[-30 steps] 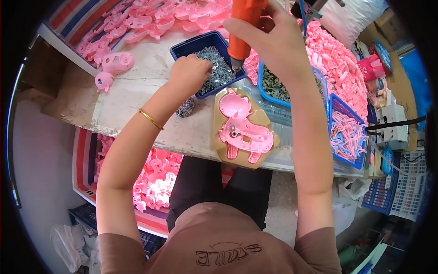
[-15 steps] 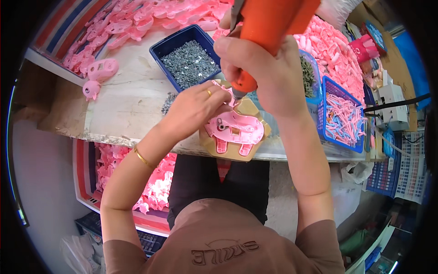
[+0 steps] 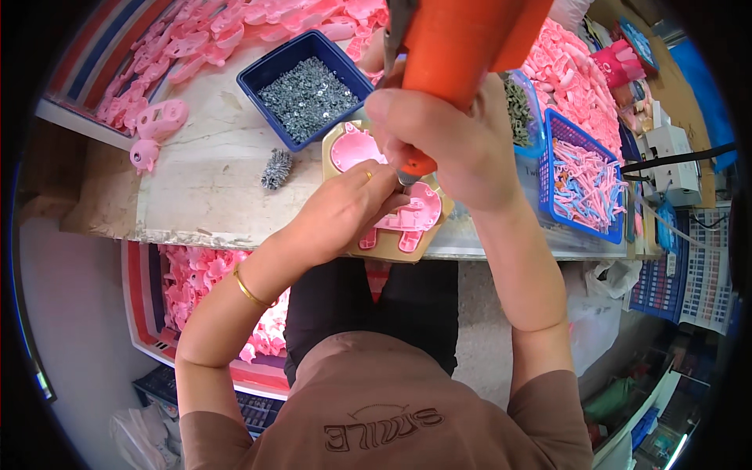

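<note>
My right hand (image 3: 458,149) is wrapped round an orange power screwdriver (image 3: 450,55), held upright with its metal tip down at a pink plastic toy shell (image 3: 423,207). That animal-shaped shell lies open side up in a tan fixture (image 3: 335,160) at the table's front edge. My left hand (image 3: 352,207) rests over the shell, thumb and fingers pinched together beside the tip. Whatever is between those fingertips is hidden. Left of the fixture sits a spiky clump of small grey screws (image 3: 276,169). Behind it stands a dark blue box (image 3: 258,98) filled with loose screws.
A blue basket (image 3: 548,168) of pink and blue sticks is at right, beside a blue tub (image 3: 536,141) of greenish small parts. Pink parts (image 3: 568,74) are heaped behind. A two-piece pink toy (image 3: 160,120) lies at left. Below the table is a bin of pink shells (image 3: 207,274).
My left hand has come down from the shell's upper part to its middle. The screwdriver tip has shifted toward me over the shell. The screw clump is now uncovered.
</note>
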Tool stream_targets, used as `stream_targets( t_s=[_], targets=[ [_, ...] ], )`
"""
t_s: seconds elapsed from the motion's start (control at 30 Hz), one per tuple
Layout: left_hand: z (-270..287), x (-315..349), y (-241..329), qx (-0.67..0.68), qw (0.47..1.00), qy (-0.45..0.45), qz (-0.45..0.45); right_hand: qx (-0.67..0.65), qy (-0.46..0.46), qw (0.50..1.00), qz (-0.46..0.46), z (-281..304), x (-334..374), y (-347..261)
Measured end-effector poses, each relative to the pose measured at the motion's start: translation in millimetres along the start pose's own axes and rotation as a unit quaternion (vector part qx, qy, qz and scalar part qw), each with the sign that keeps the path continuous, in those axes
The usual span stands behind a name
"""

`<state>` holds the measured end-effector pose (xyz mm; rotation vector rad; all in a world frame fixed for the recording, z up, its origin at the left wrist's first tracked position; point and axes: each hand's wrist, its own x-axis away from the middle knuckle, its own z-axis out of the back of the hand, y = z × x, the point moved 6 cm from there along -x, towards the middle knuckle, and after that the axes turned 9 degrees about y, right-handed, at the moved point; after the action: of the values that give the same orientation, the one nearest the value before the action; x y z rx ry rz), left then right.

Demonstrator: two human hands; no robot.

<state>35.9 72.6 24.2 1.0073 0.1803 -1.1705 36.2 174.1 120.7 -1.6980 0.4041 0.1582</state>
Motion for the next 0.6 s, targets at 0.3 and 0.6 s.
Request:
stream_targets(
  t_s=[0.3,0.6],
  targets=[
    [0.2,3.0,12.5,-0.088,0.996,-0.029,-0.015,0.013,0.049,0.999,-0.009,31.9,24.5,22.0],
    [-13.1,17.4,11.0,-0.138,0.989,-0.045,-0.03,0.016,0.088,0.996,-0.025,38.1,29.5,38.4]
  ],
)
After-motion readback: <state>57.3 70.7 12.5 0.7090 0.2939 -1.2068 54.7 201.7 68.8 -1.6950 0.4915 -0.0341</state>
